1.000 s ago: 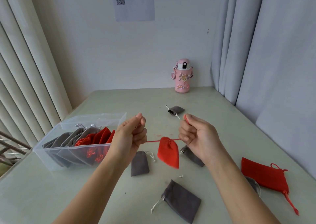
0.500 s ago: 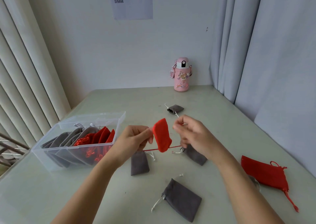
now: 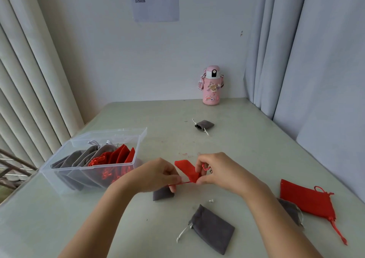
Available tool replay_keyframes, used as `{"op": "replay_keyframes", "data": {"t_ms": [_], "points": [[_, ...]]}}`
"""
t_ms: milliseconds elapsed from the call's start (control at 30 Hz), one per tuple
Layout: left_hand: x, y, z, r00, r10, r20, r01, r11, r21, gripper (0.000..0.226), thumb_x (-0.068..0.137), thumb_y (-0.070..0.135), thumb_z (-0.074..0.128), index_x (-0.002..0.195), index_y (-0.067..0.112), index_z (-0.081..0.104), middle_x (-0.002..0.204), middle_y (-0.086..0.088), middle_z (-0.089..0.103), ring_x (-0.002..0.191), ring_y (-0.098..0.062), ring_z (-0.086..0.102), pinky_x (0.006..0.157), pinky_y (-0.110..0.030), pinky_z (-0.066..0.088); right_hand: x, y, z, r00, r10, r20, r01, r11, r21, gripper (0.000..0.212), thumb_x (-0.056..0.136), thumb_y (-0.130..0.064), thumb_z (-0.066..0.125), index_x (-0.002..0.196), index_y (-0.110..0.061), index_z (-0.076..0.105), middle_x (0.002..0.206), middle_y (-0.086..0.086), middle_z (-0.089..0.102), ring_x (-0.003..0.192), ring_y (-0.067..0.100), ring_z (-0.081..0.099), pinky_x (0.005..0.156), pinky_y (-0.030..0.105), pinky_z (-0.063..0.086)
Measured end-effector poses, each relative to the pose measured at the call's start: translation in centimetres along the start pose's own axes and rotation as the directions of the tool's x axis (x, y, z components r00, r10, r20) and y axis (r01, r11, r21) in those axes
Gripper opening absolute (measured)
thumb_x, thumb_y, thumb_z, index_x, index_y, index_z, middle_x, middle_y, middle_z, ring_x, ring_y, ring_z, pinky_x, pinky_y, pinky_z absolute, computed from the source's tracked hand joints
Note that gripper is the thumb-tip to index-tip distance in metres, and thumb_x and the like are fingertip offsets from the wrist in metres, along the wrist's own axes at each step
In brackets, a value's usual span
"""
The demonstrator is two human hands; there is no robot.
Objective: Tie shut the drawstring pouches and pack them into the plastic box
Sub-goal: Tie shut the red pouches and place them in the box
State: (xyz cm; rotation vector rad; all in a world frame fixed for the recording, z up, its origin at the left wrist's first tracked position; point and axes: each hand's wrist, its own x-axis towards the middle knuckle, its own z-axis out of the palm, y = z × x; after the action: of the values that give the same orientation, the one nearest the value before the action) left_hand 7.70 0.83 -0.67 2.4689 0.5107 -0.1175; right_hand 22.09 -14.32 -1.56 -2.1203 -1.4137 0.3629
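A small red drawstring pouch [image 3: 187, 170] hangs between my hands above the table. My left hand [image 3: 158, 176] pinches its red cord, which runs across to the pouch neck. My right hand [image 3: 219, 171] pinches the neck and a loop of cord. The clear plastic box [image 3: 102, 137] stands at the left, holding several grey and red pouches on edge. Loose on the table lie a grey pouch [image 3: 212, 229] in front, a grey pouch [image 3: 163, 193] under my left hand, a far grey pouch [image 3: 204, 125] and a larger red pouch [image 3: 306, 199] at the right.
A pink bottle [image 3: 211, 86] stands at the back against the wall. Curtains hang along the right edge and blinds along the left. Another grey pouch [image 3: 291, 211] lies partly under the red one, behind my right forearm.
The pouch was stretched on its cord between my raised hands, then flipped upward. Both hands have since come down and closer together, working the cord at the pouch neck.
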Motion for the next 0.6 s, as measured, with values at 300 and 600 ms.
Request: {"op": "replay_keyframes", "data": {"t_ms": [300, 600], "points": [[-0.6, 0.9, -1.0, 0.984, 0.043, -0.171, -0.097, 0.944, -0.317, 0.026, 0.092, 0.030, 0.058, 0.074, 0.013, 0.066, 0.057, 0.004, 0.053, 0.053, -0.008, 0.043, 0.053, -0.019, 0.037, -0.1, -0.2, -0.5, 0.998, 0.057, -0.038, -0.055, 0.997, 0.054, 0.023, 0.078, -0.021, 0.076, 0.087, -0.019, 0.056, 0.079, 0.000, 0.063, 0.062, 0.005, 0.051, 0.061, 0.020, 0.040], [-1.1, 1.4, -1.4, 0.913, 0.052, -0.404, -0.297, 0.763, -0.574, 0.021, 0.088, 0.012, 0.062, 0.073, -0.003, 0.065, 0.084, 0.007, 0.069, 0.063, -0.002, 0.051, 0.063, -0.015, 0.040, -0.5, -1.7, -1.4, 0.998, -0.062, -0.027, 0.067, 0.863, 0.500, 0.023, 0.091, -0.032, 0.061, 0.076, -0.018, 0.071, 0.055, -0.006, 0.052, 0.053, 0.011, 0.046, 0.055, 0.021, 0.041]]}}
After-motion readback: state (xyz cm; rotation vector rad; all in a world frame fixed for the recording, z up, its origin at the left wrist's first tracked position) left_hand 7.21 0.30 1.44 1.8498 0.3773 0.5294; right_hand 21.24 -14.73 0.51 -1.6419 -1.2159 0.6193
